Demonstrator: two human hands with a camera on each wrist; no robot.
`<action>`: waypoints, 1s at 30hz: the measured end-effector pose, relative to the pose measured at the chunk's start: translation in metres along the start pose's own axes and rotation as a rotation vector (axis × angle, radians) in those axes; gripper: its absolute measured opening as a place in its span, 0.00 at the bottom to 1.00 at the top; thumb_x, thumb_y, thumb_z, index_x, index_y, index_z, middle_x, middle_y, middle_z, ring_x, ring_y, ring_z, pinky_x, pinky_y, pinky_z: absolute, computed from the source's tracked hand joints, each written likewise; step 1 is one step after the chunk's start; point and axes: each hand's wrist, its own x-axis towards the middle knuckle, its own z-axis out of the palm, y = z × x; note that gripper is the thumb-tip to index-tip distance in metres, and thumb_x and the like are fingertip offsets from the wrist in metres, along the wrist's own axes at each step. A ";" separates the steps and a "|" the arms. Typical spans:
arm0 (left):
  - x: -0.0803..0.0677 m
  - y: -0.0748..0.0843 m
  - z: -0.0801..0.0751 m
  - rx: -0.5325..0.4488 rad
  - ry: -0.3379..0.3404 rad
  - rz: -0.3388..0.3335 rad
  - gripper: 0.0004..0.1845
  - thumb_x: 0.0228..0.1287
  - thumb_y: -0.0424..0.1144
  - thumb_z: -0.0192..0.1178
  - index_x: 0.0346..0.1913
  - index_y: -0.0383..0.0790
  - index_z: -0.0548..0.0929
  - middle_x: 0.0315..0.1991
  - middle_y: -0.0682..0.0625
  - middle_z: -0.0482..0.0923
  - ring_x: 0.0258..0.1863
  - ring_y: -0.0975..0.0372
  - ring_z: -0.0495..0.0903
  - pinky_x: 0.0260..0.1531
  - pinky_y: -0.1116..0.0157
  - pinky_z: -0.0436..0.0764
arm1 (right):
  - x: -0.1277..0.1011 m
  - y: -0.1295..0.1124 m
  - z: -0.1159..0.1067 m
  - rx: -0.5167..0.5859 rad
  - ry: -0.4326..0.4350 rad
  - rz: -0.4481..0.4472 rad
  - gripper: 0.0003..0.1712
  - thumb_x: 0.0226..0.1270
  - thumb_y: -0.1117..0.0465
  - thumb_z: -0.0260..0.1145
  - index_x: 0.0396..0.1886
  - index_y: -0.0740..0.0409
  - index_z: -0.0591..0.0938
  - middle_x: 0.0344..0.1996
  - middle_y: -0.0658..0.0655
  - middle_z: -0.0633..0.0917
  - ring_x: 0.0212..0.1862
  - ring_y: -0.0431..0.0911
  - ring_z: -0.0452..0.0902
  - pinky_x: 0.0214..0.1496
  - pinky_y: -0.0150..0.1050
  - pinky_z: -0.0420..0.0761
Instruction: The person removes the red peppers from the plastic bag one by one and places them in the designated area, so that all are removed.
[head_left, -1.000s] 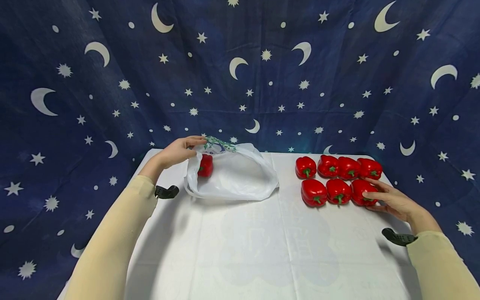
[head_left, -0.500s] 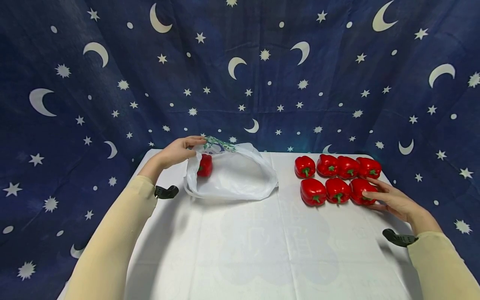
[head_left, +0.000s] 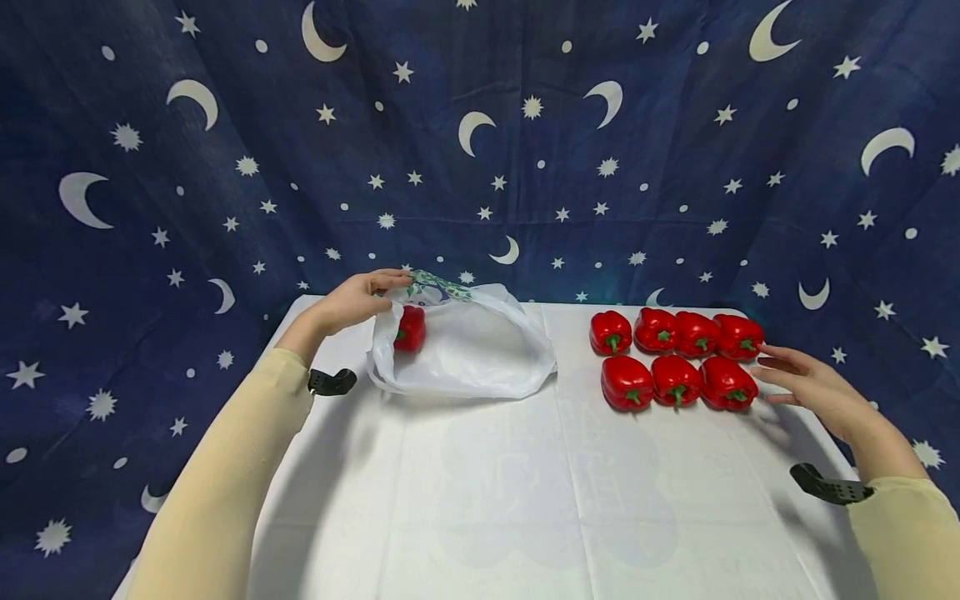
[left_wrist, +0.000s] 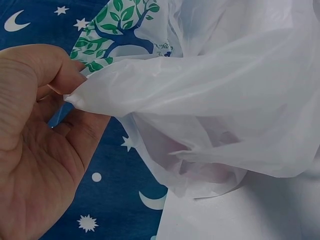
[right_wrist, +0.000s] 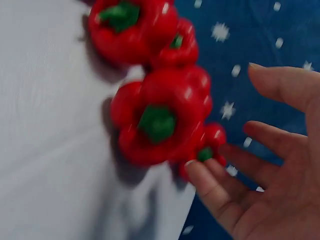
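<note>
surface: white cloth lying creased across it | far left: white plastic bag slumping on it, mouth held up, one red pepper sitting inside | far right: seven red peppers sitting in two rows, four behind, three in front, packed close together

Your head view is evenly and brightly lit from above and in front, and sharp across the centre. Soft, short shadows fall under the peppers and beneath both sleeves on the white desk. The star-patterned backdrop bows outward toward the upper corners, a wide-angle distortion. Small highlights glint on the pepper skins. Your left wrist view is crisp; light passes through the thin bag, leaving it pale and hazy. Your right wrist view is smeared by motion blur throughout, with edges of the peppers and fingers soft.
</note>
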 end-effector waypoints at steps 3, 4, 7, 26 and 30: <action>-0.001 0.001 -0.001 -0.002 0.001 0.006 0.30 0.70 0.30 0.53 0.75 0.41 0.72 0.80 0.50 0.56 0.78 0.48 0.53 0.70 0.43 0.62 | -0.002 -0.017 0.008 0.050 0.068 -0.099 0.42 0.79 0.52 0.59 0.79 0.71 0.54 0.67 0.58 0.68 0.47 0.21 0.70 0.45 0.31 0.82; -0.001 0.001 -0.001 -0.001 0.002 0.007 0.30 0.70 0.30 0.53 0.75 0.41 0.72 0.80 0.51 0.56 0.78 0.49 0.53 0.70 0.43 0.62 | -0.002 -0.025 0.012 0.074 0.077 -0.133 0.40 0.79 0.53 0.60 0.79 0.68 0.56 0.65 0.52 0.70 0.48 0.22 0.73 0.45 0.30 0.82; -0.001 0.001 -0.001 0.001 0.005 0.004 0.30 0.70 0.29 0.52 0.75 0.40 0.72 0.80 0.50 0.56 0.78 0.48 0.53 0.70 0.43 0.62 | -0.002 -0.050 0.027 0.118 0.040 -0.231 0.34 0.78 0.57 0.61 0.78 0.61 0.63 0.63 0.44 0.71 0.51 0.28 0.78 0.48 0.31 0.82; -0.004 0.002 -0.001 0.000 0.008 0.003 0.30 0.69 0.31 0.54 0.74 0.44 0.73 0.79 0.52 0.57 0.78 0.49 0.55 0.69 0.44 0.65 | 0.045 -0.184 0.192 0.022 -0.478 -0.477 0.34 0.70 0.50 0.69 0.74 0.48 0.74 0.69 0.53 0.76 0.66 0.53 0.74 0.64 0.50 0.75; -0.005 0.001 0.000 0.010 0.023 -0.010 0.30 0.69 0.31 0.54 0.74 0.46 0.74 0.79 0.53 0.58 0.77 0.50 0.56 0.68 0.45 0.66 | 0.063 -0.197 0.226 0.053 -0.521 -0.480 0.33 0.70 0.49 0.68 0.73 0.46 0.74 0.69 0.51 0.75 0.67 0.51 0.73 0.65 0.52 0.74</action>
